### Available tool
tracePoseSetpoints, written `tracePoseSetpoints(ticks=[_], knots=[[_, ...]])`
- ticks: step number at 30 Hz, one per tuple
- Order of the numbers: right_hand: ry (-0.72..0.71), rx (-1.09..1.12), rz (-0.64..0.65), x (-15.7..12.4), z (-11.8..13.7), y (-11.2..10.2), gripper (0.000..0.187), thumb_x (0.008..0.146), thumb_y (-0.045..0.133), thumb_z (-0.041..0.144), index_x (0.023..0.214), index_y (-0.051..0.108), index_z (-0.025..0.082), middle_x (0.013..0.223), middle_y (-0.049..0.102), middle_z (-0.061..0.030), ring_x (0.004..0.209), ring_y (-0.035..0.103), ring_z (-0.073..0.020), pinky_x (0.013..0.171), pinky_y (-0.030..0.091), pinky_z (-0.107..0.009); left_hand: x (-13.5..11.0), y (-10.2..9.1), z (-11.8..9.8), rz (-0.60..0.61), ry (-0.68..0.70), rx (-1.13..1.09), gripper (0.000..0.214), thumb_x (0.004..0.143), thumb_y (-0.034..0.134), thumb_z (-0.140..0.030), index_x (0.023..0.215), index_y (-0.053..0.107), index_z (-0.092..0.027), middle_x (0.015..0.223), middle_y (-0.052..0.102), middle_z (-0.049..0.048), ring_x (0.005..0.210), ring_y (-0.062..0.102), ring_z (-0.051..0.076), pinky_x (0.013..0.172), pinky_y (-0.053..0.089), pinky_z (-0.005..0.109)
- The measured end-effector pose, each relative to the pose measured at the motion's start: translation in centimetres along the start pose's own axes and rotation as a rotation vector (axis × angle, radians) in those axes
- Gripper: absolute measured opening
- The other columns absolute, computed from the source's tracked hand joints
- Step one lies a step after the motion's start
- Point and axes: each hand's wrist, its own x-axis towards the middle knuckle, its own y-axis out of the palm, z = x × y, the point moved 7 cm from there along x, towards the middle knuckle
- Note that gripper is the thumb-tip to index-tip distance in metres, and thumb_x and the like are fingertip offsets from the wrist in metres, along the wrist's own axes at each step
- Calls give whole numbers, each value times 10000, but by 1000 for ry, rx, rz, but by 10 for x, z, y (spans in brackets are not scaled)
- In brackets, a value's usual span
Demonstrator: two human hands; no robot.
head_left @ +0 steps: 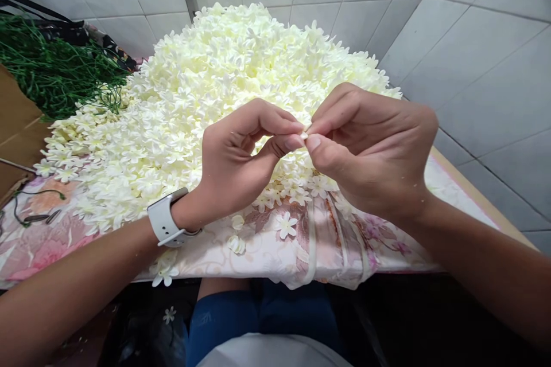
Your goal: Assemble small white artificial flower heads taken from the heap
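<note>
My left hand [245, 155], with a white watch [166, 219] on its wrist, pinches thumb against forefinger. Opposite it, my right hand [365, 149] pinches the same way, and the fingertips of both hands meet. A tiny pale flower piece [304, 135] shows between them; most of it is hidden by the fingers, so its exact shape cannot be made out. Behind and below the hands rises a big heap of white artificial flowers [241, 63]. A single white flower [286, 225] lies on the tablecloth just under the hands.
Green plastic stems [55, 69] are piled at the left beside a cardboard box [19, 126]. Loose petals [236, 244] lie near the front edge of the flowered tablecloth [267, 258]. Tiled walls [486, 63] close off the back and right. One flower [169, 315] has fallen below the table.
</note>
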Motion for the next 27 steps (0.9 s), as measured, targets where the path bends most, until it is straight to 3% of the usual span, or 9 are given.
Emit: tracePoseSetpoints(ticks=[3, 7, 9, 13, 15, 18, 20, 24, 27], knots=[[-11, 5, -14, 1, 1, -1, 161, 750, 768, 63, 705, 708, 206, 658, 625, 18, 612, 524, -105, 554, 458, -287, 0, 0, -1, -12, 18, 6, 88, 942, 770, -287, 934, 710, -224, 855, 763, 3, 797, 753, 129, 692, 664, 273], [2, -2, -22, 2, 1, -2, 178, 756, 741, 57, 710, 715, 226, 669, 623, 16, 623, 525, -116, 576, 467, -307, 3, 0, 0, 62, -86, 48, 76, 963, 745, -278, 998, 703, -225, 934, 761, -2, 845, 745, 114, 772, 655, 264], [7, -4, -34, 2, 2, -3, 184, 757, 748, 62, 703, 713, 234, 668, 621, 16, 626, 526, -122, 585, 475, -315, 5, -1, -10, 94, -46, 34, 91, 946, 763, -292, 1012, 712, -254, 952, 765, -22, 829, 738, 116, 752, 640, 254], [16, 14, -29, 3, 2, -3, 152, 774, 821, 124, 714, 723, 223, 672, 628, 13, 621, 539, -117, 582, 479, -305, 8, -2, -11, 194, -167, 142, 102, 988, 689, -209, 1029, 747, -282, 1079, 753, 17, 989, 731, 162, 886, 640, 335], [35, 40, -20, 3, 0, -2, 154, 795, 857, 201, 717, 727, 220, 673, 636, 9, 615, 548, -115, 566, 475, -300, 11, -1, -11, 216, -87, 176, 93, 989, 691, -228, 1000, 771, -274, 1060, 746, 32, 964, 731, 160, 852, 644, 341], [54, 62, -31, 4, -2, -2, 233, 789, 898, 336, 688, 719, 226, 656, 638, 12, 598, 540, -114, 536, 468, -299, 14, -5, -15, 141, 191, 146, 63, 963, 739, -305, 976, 787, -268, 947, 755, 17, 814, 718, 127, 693, 626, 304], [72, 54, -25, 4, -4, -2, 280, 774, 909, 398, 669, 708, 232, 646, 635, 18, 590, 529, -113, 532, 468, -301, 15, -4, -10, 121, 210, 147, 30, 932, 776, -280, 937, 771, -250, 913, 754, 16, 790, 717, 131, 671, 619, 315], [95, 61, -8, 5, -6, -2, 315, 769, 907, 436, 657, 700, 227, 640, 632, 18, 579, 524, -108, 528, 467, -300, 14, -4, -16, 124, 132, 154, 55, 931, 776, -290, 914, 754, -243, 923, 750, 10, 809, 722, 146, 700, 616, 345], [87, 82, -10, 5, -6, -2, 306, 771, 910, 425, 670, 707, 219, 642, 629, 16, 573, 533, -102, 515, 455, -292, 13, -3, -18, 193, -59, 241, 53, 985, 698, -247, 940, 726, -241, 1010, 747, 9, 922, 720, 160, 790, 609, 353]])
